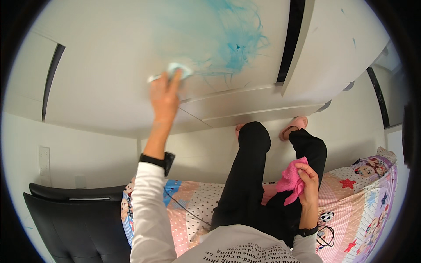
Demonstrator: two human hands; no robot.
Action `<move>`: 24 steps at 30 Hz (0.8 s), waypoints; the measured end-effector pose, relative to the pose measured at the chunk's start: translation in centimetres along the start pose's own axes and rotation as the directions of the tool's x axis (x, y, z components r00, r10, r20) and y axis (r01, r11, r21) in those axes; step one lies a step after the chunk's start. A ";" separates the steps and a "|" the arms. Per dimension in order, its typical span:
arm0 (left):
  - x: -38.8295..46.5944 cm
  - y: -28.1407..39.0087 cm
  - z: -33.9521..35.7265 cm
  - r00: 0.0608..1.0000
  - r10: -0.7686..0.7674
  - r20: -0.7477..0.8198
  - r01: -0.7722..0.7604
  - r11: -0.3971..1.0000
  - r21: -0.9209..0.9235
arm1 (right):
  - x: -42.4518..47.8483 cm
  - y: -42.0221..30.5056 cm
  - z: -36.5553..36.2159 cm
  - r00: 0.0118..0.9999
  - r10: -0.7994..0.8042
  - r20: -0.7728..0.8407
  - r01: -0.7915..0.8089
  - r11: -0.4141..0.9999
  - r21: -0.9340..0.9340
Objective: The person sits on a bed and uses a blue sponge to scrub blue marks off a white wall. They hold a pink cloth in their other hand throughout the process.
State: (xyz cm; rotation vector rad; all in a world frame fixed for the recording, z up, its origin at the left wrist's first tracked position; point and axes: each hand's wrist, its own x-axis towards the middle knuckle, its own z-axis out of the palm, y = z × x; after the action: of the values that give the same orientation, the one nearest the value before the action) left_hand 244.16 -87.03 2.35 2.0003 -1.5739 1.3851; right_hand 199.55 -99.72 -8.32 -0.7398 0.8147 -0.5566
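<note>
My left hand (pixel 165 93) presses a white wipe or cloth (pixel 179 70) against the white cabinet door (pixel 108 82); the hand is somewhat blurred. Blue smears (pixel 235 49) spread over the door's surface to the right of the wipe, darkest around one small spot. A bright pink fluffy cloth (pixel 293 179) hangs from my right hand (pixel 308 182), gripped between thumb and fingers above my thigh. Each wrist wears a black band.
Below me a bed with a patterned cover (pixel 204 200) stretches to both sides, with a black padded headboard (pixel 79 223) at the left. Dark cables lie on the cover. A white door (pixel 332 49) with small blue marks stands at the right; a wall socket (pixel 44 161) is at the left.
</note>
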 end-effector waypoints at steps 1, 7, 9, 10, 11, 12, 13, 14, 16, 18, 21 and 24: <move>0.0 -0.3 -0.2 1.000 -0.016 0.000 0.016 1.000 -0.019 | 0.2 0.3 -0.1 1.000 0.005 0.011 -0.005 1.000 0.000; 4.6 8.0 4.3 0.997 0.069 -0.042 -0.078 0.963 -0.258 | 0.2 -0.1 0.6 1.000 -0.012 0.029 0.013 0.999 -0.042; 6.4 12.6 6.4 0.993 0.105 -0.049 -0.116 0.938 -0.328 | -0.2 -0.9 0.7 0.998 -0.059 0.003 0.059 0.996 -0.064; 6.8 14.0 6.6 0.992 0.127 -0.027 -0.128 0.929 -0.347 | -0.7 -1.4 0.8 0.997 -0.074 -0.004 0.073 0.997 -0.028; 6.7 14.2 6.6 0.995 0.095 -0.021 -0.096 0.921 -0.376 | -1.0 -1.4 0.7 0.997 -0.071 -0.017 0.071 0.997 -0.011; 7.3 14.4 6.4 0.997 0.071 -0.025 -0.075 0.910 -0.408 | -1.2 -1.6 0.5 0.996 -0.081 -0.033 0.081 0.997 0.012; 7.8 14.5 6.1 0.999 0.045 -0.027 -0.052 0.898 -0.437 | -1.4 -1.8 0.3 0.995 -0.089 -0.047 0.090 0.995 0.033; 7.5 14.7 5.2 0.989 -0.111 0.098 0.147 0.794 -0.590 | -1.9 -1.7 -0.2 0.994 -0.085 -0.070 0.085 0.996 0.009; 8.1 14.6 0.7 0.867 -0.304 0.396 0.497 0.446 -0.744 | -2.3 -1.2 -1.1 0.995 -0.073 -0.067 0.075 0.997 0.026; 7.7 13.1 -1.0 0.712 -0.251 0.656 0.514 -0.450 -0.730 | -2.4 -0.6 -1.5 0.998 -0.059 -0.024 0.059 0.998 0.032; 5.3 12.3 -2.4 0.691 -0.070 0.720 0.204 -0.936 -0.286 | -2.5 -0.3 -1.2 0.997 -0.073 0.030 0.073 0.997 -0.002; 3.7 12.8 -3.6 0.699 -0.056 0.713 0.089 -0.982 -0.164 | -2.6 -0.3 -0.1 0.993 -0.096 0.075 0.098 0.995 -0.024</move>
State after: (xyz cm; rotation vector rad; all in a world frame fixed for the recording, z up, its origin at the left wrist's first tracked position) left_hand 231.22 -91.85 2.72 0.3535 -0.4697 -1.0727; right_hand 197.93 -98.13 -6.94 -0.8241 0.7219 -0.6026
